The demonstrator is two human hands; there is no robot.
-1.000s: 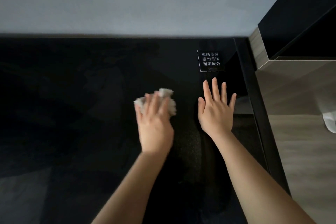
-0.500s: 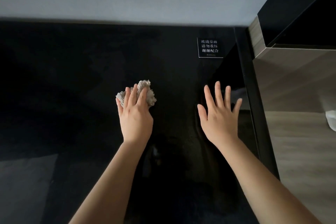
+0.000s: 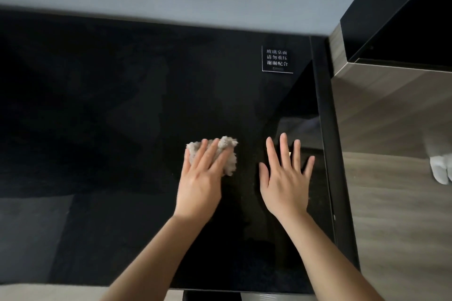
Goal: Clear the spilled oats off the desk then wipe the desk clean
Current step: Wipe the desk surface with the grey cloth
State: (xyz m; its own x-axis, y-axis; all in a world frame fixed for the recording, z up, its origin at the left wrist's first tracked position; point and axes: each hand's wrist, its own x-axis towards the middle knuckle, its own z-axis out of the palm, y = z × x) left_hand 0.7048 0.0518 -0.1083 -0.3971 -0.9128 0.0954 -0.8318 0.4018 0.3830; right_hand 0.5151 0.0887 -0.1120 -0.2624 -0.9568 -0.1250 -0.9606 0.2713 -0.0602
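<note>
Wiping stage by the look of it, no oats visible on the black glass surface (image 3: 122,105). Left hand (image 3: 199,186) at lower centre of frame, grip flat with fingers pressing a crumpled grey cloth (image 3: 228,156); right hand (image 3: 286,186) just right of it, splayed open, holding nothing. Cloth likely soft, light, prone to bunching; best pinned under the palm, with gentle pressure on fragile glass.

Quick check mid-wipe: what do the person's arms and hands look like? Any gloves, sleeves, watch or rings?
Both are bare. The left hand and the right hand wear no gloves, and I see no rings on the fingers. Both forearms are uncovered all the way to the bottom edge of the picture: no sleeves, watch, bracelet or markings in view. Anything worn above that is out of frame.
</note>
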